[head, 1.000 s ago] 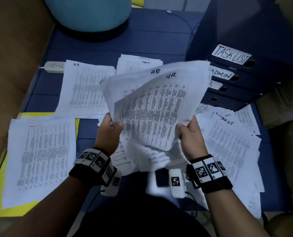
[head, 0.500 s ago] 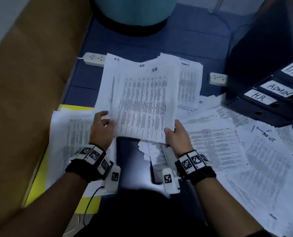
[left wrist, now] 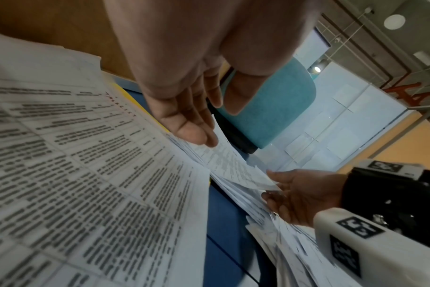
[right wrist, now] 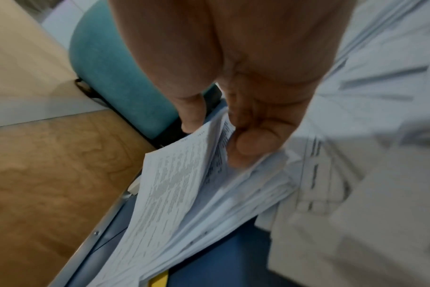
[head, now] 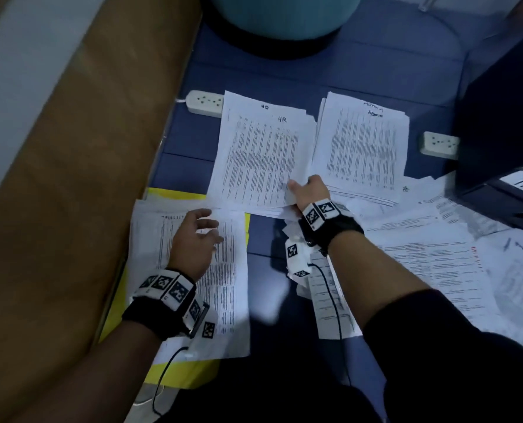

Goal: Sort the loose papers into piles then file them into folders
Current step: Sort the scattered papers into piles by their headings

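Observation:
A pile of printed sheets marked HR (head: 260, 154) lies on the blue floor, and my right hand (head: 307, 190) pinches its near right corner between thumb and fingers. The right wrist view shows those HR sheets (right wrist: 184, 184) fanned under the thumb. To their right lies the Admin pile (head: 361, 148). My left hand (head: 197, 236) hovers with relaxed fingers over the Tasklist pile (head: 199, 282), holding nothing; the left wrist view shows the left hand (left wrist: 192, 116) above that Tasklist pile (left wrist: 86, 165). Loose papers (head: 437, 254) spread at the right. Dark binders (head: 516, 190), one labelled H.R., lie at the right edge.
A yellow folder (head: 175, 195) lies under the Tasklist pile. Two white power strips (head: 204, 102) (head: 440, 143) sit on the floor. A teal stool (head: 284, 19) stands at the far end. A wooden panel (head: 71, 209) runs along the left.
The HR sheets, held up in both hands, came down onto the HR pile. My left hand let go and drew back over the Tasklist pile. My right hand still pinches the corner.

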`<state>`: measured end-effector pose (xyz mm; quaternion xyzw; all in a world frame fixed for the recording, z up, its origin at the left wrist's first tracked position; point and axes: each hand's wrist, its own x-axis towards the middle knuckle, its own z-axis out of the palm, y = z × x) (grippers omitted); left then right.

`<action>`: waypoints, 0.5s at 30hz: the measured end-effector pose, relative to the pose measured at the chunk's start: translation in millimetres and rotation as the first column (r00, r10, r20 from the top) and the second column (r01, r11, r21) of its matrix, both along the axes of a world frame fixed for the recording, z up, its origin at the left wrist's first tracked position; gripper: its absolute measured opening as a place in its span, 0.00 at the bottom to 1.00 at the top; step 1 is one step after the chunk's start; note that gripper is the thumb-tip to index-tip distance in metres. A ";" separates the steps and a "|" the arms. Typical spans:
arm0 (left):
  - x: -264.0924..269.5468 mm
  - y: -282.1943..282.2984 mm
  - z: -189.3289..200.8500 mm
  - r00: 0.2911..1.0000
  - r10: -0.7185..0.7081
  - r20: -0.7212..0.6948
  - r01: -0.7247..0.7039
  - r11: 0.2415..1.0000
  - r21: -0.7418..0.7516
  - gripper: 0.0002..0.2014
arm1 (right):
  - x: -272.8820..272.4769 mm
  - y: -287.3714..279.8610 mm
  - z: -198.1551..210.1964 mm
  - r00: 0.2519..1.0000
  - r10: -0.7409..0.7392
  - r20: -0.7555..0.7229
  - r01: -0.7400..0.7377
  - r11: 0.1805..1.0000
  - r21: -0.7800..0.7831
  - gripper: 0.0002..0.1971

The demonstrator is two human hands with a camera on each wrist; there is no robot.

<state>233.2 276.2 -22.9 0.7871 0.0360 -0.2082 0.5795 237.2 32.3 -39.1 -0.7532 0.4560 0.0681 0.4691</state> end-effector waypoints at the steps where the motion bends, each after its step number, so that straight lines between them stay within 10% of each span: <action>1: -3.0 -3.0 -0.4 1.000 -0.016 -0.004 0.016 1.000 0.004 0.16 | -6.0 -2.0 2.3 1.000 0.011 -0.005 -0.011 1.000 -0.020 0.26; 15: -88.3 -143.0 -1.5 0.814 -0.578 0.054 0.568 0.812 0.130 0.15 | -276.2 -134.4 20.4 0.946 -0.274 -0.174 0.230 0.944 -0.235 0.21</action>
